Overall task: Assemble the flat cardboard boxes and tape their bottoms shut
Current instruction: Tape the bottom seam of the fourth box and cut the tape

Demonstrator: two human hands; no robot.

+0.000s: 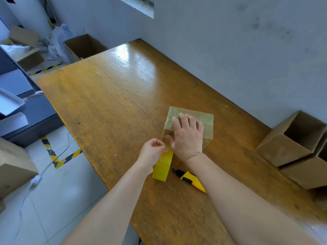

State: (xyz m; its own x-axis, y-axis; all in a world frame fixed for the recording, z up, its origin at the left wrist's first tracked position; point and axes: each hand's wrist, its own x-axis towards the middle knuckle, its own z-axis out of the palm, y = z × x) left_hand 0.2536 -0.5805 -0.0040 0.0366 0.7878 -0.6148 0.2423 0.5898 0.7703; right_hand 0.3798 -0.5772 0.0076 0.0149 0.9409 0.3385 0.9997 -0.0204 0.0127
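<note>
The wooden desk point(109, 106) carried all the work. At its right edge, against the wall, lay two assembled boxes point(283, 147) on their sides, mouths open, so by the look of it at least two were done. Nearer the middle stood the small box point(207, 119) in hand, bottom up, with glossy clear tape already over its flaps and down the left corner. This one seemed near its end: the strip probably wanted only pressing down and cutting free. No flat blanks showed on the desk, so how many were left could not be told.

The right hand point(187, 137) lay flat and spread on the box's upturned bottom, fingers straight, thumb down the near wall, pressing. The left hand point(152, 152), just beside that near wall, pinched the yellow tape roll point(162, 167) at its upper rim, fingers curled. A yellow and black utility knife point(191, 179) lay on the desk close by the roll, under the right forearm, untouched.
</note>
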